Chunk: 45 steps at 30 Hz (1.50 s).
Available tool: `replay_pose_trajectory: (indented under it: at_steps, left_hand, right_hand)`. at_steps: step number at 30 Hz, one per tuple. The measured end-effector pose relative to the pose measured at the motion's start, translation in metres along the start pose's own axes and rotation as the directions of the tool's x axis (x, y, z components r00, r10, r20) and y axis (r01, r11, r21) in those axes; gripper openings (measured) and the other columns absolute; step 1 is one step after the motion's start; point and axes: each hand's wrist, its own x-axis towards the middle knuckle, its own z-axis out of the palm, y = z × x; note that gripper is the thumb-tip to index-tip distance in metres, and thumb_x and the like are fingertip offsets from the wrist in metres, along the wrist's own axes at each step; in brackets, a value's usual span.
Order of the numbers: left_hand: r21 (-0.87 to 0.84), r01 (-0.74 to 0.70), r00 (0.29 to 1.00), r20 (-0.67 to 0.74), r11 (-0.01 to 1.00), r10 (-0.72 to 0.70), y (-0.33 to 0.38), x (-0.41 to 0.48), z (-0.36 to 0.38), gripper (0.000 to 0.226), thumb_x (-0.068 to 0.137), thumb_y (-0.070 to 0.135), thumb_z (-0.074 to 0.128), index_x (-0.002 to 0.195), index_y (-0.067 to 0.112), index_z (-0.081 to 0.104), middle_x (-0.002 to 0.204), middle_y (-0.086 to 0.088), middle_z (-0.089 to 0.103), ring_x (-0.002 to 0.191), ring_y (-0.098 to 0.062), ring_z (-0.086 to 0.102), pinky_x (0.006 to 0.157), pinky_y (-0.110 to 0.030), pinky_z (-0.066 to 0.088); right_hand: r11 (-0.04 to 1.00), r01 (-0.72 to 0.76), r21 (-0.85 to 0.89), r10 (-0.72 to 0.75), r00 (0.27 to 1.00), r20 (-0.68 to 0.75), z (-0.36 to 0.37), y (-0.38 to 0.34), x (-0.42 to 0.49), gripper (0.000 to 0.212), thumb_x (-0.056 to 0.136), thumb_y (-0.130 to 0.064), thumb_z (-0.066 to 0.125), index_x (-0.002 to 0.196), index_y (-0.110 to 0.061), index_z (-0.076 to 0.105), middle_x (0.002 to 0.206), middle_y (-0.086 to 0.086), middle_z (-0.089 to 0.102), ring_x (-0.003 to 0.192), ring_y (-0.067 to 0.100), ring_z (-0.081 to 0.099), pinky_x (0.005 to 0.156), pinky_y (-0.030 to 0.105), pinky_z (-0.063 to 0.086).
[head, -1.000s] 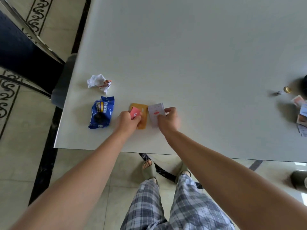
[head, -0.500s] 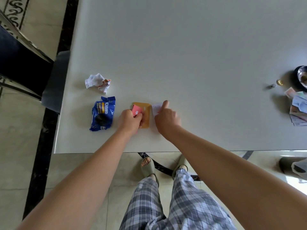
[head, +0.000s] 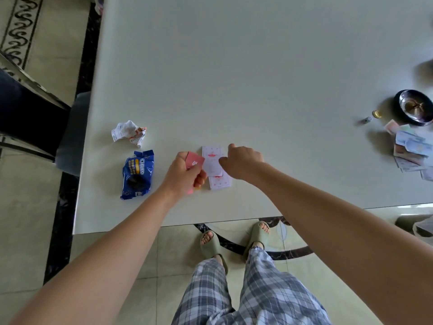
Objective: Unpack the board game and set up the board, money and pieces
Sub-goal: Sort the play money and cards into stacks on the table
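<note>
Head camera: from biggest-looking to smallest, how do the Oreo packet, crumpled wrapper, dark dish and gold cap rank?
1. Oreo packet.
2. Unranked: dark dish and crumpled wrapper look close, and the dish sits at the frame's edge.
3. gold cap, clearly smallest.

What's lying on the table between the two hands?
White cards with red print lie there, between the left hand, which grips red cards, and the right hand. The head view shows it.

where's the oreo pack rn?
Head view: the Oreo pack lies on the table near its left edge, nearer the person than the crumpled paper, left of the left hand gripping a red card.
</note>
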Motion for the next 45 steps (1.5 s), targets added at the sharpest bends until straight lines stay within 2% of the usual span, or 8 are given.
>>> replay_pose_trajectory:
  at_steps: [6,11,14,19,26,30,34,45]
  left_hand:
    - [0.218,-0.016,0.995,-0.09,0.976,0.037,-0.004,0.011,0.005,0.014,0.092,0.003,0.048,0.1,0.015,0.049,0.073,-0.014,0.063,0.057,-0.023,0.054,0.053,-0.031,0.045]
    - [0.222,0.021,0.987,-0.162,0.975,0.015,-0.01,0.01,0.001,0.016,0.094,0.001,0.048,0.106,0.011,0.048,0.071,-0.009,0.062,0.054,-0.017,0.054,0.049,-0.024,0.047]
    - [0.213,0.042,0.986,-0.168,0.976,-0.005,-0.014,0.01,0.0,0.017,0.094,0.0,0.048,0.106,0.012,0.047,0.075,-0.01,0.063,0.058,-0.016,0.056,0.054,-0.026,0.049]
    - [0.242,0.036,0.987,-0.163,0.97,0.004,-0.014,0.01,-0.001,0.017,0.094,0.0,0.046,0.108,0.011,0.047,0.076,-0.01,0.064,0.059,-0.017,0.057,0.055,-0.026,0.05]
    - [0.3,0.029,0.986,-0.165,0.954,0.022,-0.012,0.009,-0.002,0.013,0.092,0.001,0.047,0.099,0.008,0.054,0.075,-0.013,0.065,0.058,-0.019,0.057,0.056,-0.027,0.051]
    - [0.402,0.045,0.98,-0.197,0.915,0.039,-0.013,0.01,-0.001,0.019,0.092,0.01,0.052,0.075,0.012,0.06,0.067,-0.007,0.065,0.055,-0.019,0.057,0.065,-0.033,0.053]
    - [0.536,0.124,0.977,-0.211,0.835,-0.01,-0.011,0.009,0.006,0.028,0.091,0.021,0.054,0.073,0.005,0.067,0.067,-0.01,0.069,0.064,-0.026,0.066,0.072,-0.035,0.057]
    - [0.389,0.136,0.979,-0.195,0.911,-0.063,-0.002,-0.001,0.017,0.022,0.086,0.016,0.052,0.072,0.006,0.066,0.061,-0.01,0.067,0.056,-0.024,0.06,0.066,-0.04,0.056]
  right_hand:
    - [0.983,0.163,0.089,-0.148,0.977,-0.154,0.025,0.011,0.001,0.031,0.089,-0.027,0.055,0.116,-0.014,0.047,0.113,0.012,0.059,0.101,0.032,0.057,0.07,0.032,0.037]
    - [0.893,0.449,-0.031,-0.45,0.887,-0.101,0.026,0.013,0.017,0.123,0.066,-0.062,0.075,0.153,-0.022,-0.003,0.161,0.005,0.001,0.147,0.028,0.003,0.114,0.045,0.015]
    - [0.858,0.489,-0.159,-0.494,0.869,0.007,0.032,0.015,0.021,0.137,0.062,-0.065,0.076,0.149,-0.02,-0.021,0.161,0.006,-0.003,0.147,0.028,-0.013,0.116,0.051,-0.002]
    - [0.811,0.515,-0.278,-0.571,0.798,-0.191,0.046,0.024,0.018,0.119,0.07,-0.053,0.074,0.153,-0.02,-0.003,0.147,0.007,0.033,0.141,0.027,0.015,0.109,0.044,0.011]
    - [0.826,0.545,-0.143,-0.563,0.792,-0.234,0.048,0.025,0.015,0.104,0.07,-0.054,0.071,0.151,-0.02,0.015,0.146,0.006,0.03,0.135,0.025,0.026,0.107,0.042,0.019]
    - [0.913,0.346,0.218,-0.24,0.884,-0.4,0.04,0.028,0.007,0.059,0.08,-0.024,0.06,0.135,-0.013,0.038,0.129,0.009,0.045,0.114,0.029,0.047,0.093,0.037,0.038]
    - [0.897,0.008,0.443,0.058,0.989,-0.135,0.044,0.034,0.004,0.032,0.084,-0.014,0.052,0.115,-0.006,0.049,0.105,0.015,0.063,0.092,0.035,0.061,0.07,0.034,0.049]
    - [0.743,-0.026,0.669,0.043,0.999,-0.01,0.048,0.026,0.008,0.012,0.086,-0.011,0.05,0.078,-0.013,0.058,0.083,0.014,0.073,0.071,0.027,0.071,0.075,0.04,0.059]
